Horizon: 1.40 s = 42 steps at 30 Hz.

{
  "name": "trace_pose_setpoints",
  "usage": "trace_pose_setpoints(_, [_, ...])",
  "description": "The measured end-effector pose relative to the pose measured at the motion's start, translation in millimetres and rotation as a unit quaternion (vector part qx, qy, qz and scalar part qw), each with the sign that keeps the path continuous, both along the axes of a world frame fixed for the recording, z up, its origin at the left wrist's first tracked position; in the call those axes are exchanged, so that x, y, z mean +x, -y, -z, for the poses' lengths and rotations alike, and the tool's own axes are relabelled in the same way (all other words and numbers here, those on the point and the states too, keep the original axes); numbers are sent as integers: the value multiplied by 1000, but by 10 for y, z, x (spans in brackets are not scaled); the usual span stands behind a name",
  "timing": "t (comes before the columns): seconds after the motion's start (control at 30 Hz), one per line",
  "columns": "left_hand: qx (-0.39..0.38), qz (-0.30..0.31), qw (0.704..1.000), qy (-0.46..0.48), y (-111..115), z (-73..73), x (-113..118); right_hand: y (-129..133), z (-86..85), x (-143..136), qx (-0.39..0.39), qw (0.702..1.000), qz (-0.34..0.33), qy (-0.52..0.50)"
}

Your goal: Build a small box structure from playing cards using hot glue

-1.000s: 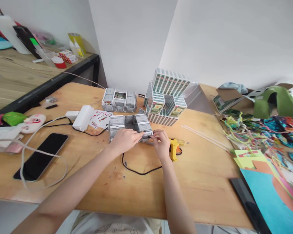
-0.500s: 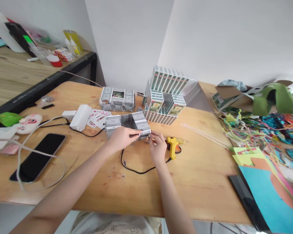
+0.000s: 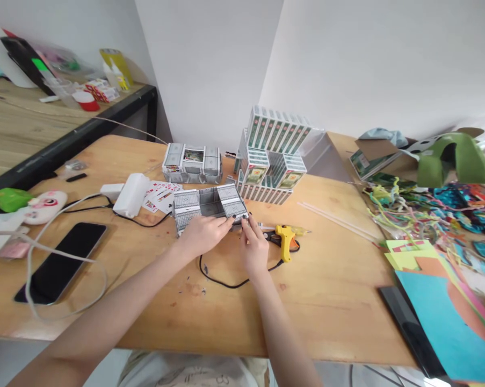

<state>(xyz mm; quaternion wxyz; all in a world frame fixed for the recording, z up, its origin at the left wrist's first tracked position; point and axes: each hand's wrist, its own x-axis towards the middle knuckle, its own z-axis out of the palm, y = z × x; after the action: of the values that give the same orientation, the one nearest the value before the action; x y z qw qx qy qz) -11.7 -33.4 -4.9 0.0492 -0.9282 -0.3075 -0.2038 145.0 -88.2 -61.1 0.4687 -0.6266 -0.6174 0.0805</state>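
The card box [image 3: 231, 199] on the table [image 3: 331, 306] looks partly built, walls and two top panels in place, middle open, with left hand [image 3: 202, 235] and right hand [image 3: 255, 250] touching its near edge, fingers fairly straight, any pinch unclear, beside the glue gun [image 3: 286, 243].

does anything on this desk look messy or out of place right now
The tangled heap of coloured strips on the right looks messy, and the white cable loops loosely over the black phone. I see no clear spill or damage.
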Motion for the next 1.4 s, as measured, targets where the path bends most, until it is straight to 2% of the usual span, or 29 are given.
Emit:
trace_pose_setpoints(0.13, [44, 15, 998, -31, 22, 68, -18, -5, 24, -3, 4, 1000, -3, 21])
trace_pose_setpoints(0.27, [41, 26, 998, -36, 15, 62, -26, -11, 27, -27, 10, 1000, 15, 25])
trace_pose_setpoints(0.5, [13, -29, 999, -25, -10, 18, 57, -137, -82, 116, 42, 999, 25, 0])
trace_pose_setpoints(0.73, [104, -12, 994, -15, 0, 137, 119, -238, -132, 216, 49, 995, 7, 91])
trace_pose_setpoints(0.83, [116, -3, 993, -16, -10, 164, 100, -265, -159, 275, 45, 988, -18, 146])
trace_pose_setpoints(0.93, [103, -3, 995, -17, -30, 161, 85, -311, -251, 388, 9, 973, -75, 216])
trace_pose_setpoints(1.1, [49, 0, 999, -8, -57, 122, 77, -416, -434, 566, -34, 928, -181, 324])
trace_pose_setpoints(1.23, [-4, -17, 1000, 23, -58, 96, 72, -455, -446, 605, -37, 912, -199, 356])
trace_pose_setpoints(1.4, [-38, -12, 999, 37, -63, 93, 57, -436, -359, 596, -32, 919, -191, 344])
